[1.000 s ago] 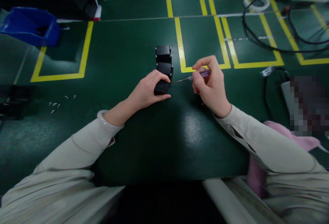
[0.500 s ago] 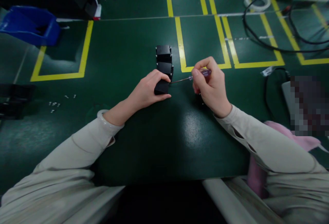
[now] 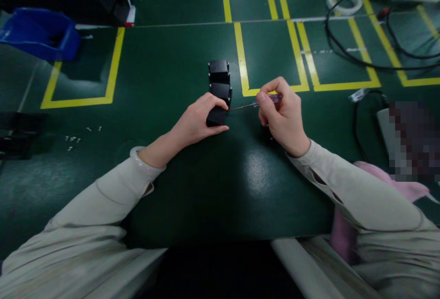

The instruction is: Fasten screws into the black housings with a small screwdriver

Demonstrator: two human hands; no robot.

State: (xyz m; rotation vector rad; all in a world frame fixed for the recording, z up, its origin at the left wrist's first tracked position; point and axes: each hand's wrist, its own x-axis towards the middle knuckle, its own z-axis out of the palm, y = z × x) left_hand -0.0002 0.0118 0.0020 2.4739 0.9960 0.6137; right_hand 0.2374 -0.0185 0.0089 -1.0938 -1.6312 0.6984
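Note:
My left hand (image 3: pixel 201 118) is closed around a small black block (image 3: pixel 216 116) on the green table, thumb along its near side and fingers over its far side. In my right hand (image 3: pixel 282 113) is a screwdriver (image 3: pixel 268 100) with a clear purplish handle. Its thin shaft points left and the tip meets the block's right side; what the tip sits on is too small to make out. Two similar black blocks, a middle one (image 3: pixel 220 90) and a far one (image 3: pixel 219 68), stand in a row beyond, with small shiny screws at their sides. Something dark with shiny points lies partly hidden under my right hand.
Several loose screws (image 3: pixel 72 139) lie to the left, near dark parts (image 3: pixel 20 134). A blue bin (image 3: pixel 41 35) stands at the upper left. Black cable (image 3: pixel 360 63) and a white tape ring (image 3: pixel 343 1) are at the upper right. Pink cloth (image 3: pixel 395 182) lies beside my right arm.
My right hand and the screwdriver handle have shifted very slightly, with the tip still at the block's right side. My left hand and the blocks have stayed in place.

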